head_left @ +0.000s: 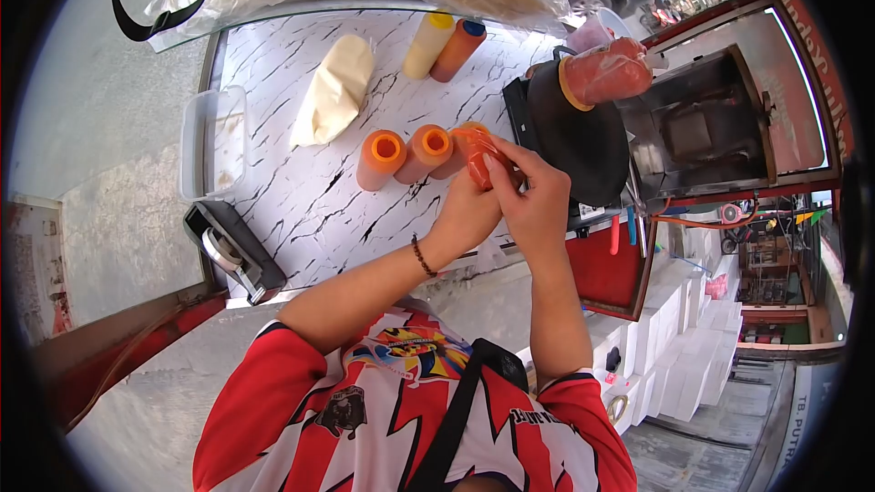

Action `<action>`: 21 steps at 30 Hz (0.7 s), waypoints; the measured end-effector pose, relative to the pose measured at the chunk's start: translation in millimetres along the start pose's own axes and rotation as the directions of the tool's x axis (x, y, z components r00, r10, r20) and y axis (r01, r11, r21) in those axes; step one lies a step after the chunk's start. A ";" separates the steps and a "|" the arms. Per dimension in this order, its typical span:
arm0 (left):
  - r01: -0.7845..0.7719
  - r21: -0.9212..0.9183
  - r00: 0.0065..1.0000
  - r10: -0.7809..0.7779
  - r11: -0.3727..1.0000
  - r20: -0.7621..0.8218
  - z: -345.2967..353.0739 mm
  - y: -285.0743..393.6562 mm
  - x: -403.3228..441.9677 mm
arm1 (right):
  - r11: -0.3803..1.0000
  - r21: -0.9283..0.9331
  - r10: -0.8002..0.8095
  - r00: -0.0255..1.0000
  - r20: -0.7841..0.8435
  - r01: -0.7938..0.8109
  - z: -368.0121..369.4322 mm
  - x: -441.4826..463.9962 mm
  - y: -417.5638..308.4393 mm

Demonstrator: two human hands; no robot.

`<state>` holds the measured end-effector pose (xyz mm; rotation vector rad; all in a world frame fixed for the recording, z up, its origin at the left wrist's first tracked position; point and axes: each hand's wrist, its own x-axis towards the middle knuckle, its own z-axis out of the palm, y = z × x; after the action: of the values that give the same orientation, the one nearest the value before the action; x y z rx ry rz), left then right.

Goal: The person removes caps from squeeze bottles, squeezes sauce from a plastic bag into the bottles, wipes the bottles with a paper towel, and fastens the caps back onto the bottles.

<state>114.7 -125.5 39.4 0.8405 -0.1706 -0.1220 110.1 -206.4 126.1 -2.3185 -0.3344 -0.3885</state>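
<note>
Three orange-rimmed bottles stand in a row on the marbled tabletop: the left bottle (382, 159), the middle bottle (425, 153) and the right bottle (449, 164), partly behind my hands. A small plastic bag of red sauce (483, 164) is over the right bottle, pinched between both hands. My left hand (471, 210) wraps the bag from below, its fingers mostly hidden. From the right, my right hand (536, 184) presses its thumb and fingers on the bag. Whether the bag touches the bottle's mouth is hard to tell.
Beyond the row lie a cream cloth bag (335, 91), a yellow-capped bottle (428, 44) and a blue-capped bottle (458, 50). A clear container (214, 144) and tape dispenser (233, 251) are left. Right is a dark round pan (583, 137) with a red sauce bag (609, 73).
</note>
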 end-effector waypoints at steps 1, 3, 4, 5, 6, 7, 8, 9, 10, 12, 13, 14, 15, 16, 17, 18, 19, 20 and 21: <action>-0.007 0.021 1.000 0.006 1.000 0.020 1.4 -0.8 1.3 | 1.000 -0.003 -0.019 1.000 -0.012 0.019 -2.7 0.7 1.5; -0.020 0.063 0.998 0.017 0.998 0.058 4.8 -0.8 4.3 | 0.998 -0.009 -0.055 0.998 -0.033 0.055 -7.2 2.2 4.6; -0.013 0.076 0.999 0.009 0.997 0.050 6.4 0.8 3.8 | 0.999 -0.013 -0.051 0.999 -0.019 0.050 -9.6 2.5 3.1; -0.006 0.089 0.999 0.002 0.996 0.043 7.4 3.2 1.6 | 0.999 -0.017 -0.046 0.999 -0.007 0.046 -12.4 2.0 0.1; 0.001 0.102 0.999 -0.005 0.995 0.035 7.8 5.5 -0.6 | 0.999 -0.020 -0.042 0.999 0.005 0.043 -13.9 1.5 -0.7; 0.007 0.135 1.000 -0.008 0.991 0.008 6.9 6.1 -2.8 | 0.999 -0.011 -0.036 0.999 0.026 0.036 -13.7 0.9 0.3; 0.013 0.170 1.000 -0.010 0.985 -0.021 4.9 7.0 -5.0 | 1.000 0.000 -0.031 0.998 0.046 0.031 -12.3 0.6 1.0; 0.018 0.205 0.999 -0.008 0.979 -0.049 3.1 7.9 -6.1 | 1.000 0.011 -0.028 0.997 0.067 0.028 -10.4 1.1 1.3; 0.011 0.204 0.998 0.000 0.979 -0.058 0.6 6.7 -6.2 | 0.998 0.015 -0.055 0.997 0.061 0.054 -7.2 1.6 2.5; -0.007 0.200 0.997 0.023 0.980 -0.076 -7.2 0.0 -4.8 | 0.993 0.021 -0.113 0.992 0.051 0.112 1.0 3.4 7.1; -0.002 0.173 0.997 0.014 0.985 -0.070 -11.2 -3.1 -3.9 | 0.995 0.023 -0.099 0.993 0.071 0.098 3.6 4.8 7.9; 0.004 0.143 0.998 0.005 0.990 -0.062 -14.6 -6.5 -3.0 | 0.996 0.023 -0.084 0.992 0.090 0.083 5.5 5.7 8.6; 0.012 0.112 0.999 -0.006 0.994 -0.053 -15.8 -6.0 -2.5 | 0.998 0.020 -0.067 0.992 0.109 0.065 7.3 6.2 9.5; 0.027 0.079 0.997 -0.022 0.996 -0.069 -16.6 -5.9 -2.5 | 0.998 0.026 -0.063 0.991 0.114 0.061 9.6 6.5 11.1; 0.043 0.045 0.996 -0.039 0.998 -0.083 -16.8 -5.9 -2.9 | 0.998 0.032 -0.059 0.991 0.119 0.055 12.2 6.4 13.0; 0.058 0.010 0.994 -0.057 0.998 -0.096 -16.8 -5.4 -3.3 | 0.998 0.036 -0.053 0.991 0.124 0.049 14.5 6.2 14.6; 0.060 0.008 0.993 -0.059 0.998 -0.100 -17.8 -6.3 -4.1 | 0.998 0.028 -0.054 0.989 0.138 0.051 16.2 5.6 16.2; 0.062 0.007 0.993 -0.061 0.998 -0.104 -19.9 -7.9 -5.5 | 0.998 0.019 -0.054 0.987 0.152 0.052 17.8 4.5 17.4; 0.064 0.006 0.992 -0.063 0.998 -0.106 -21.0 -5.9 -6.9 | 0.999 0.011 -0.055 0.985 0.164 0.053 19.2 3.8 17.6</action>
<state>111.8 -112.9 20.5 0.8598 -0.0443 -0.1364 123.2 -204.3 103.3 -2.3445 -0.4791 -0.2225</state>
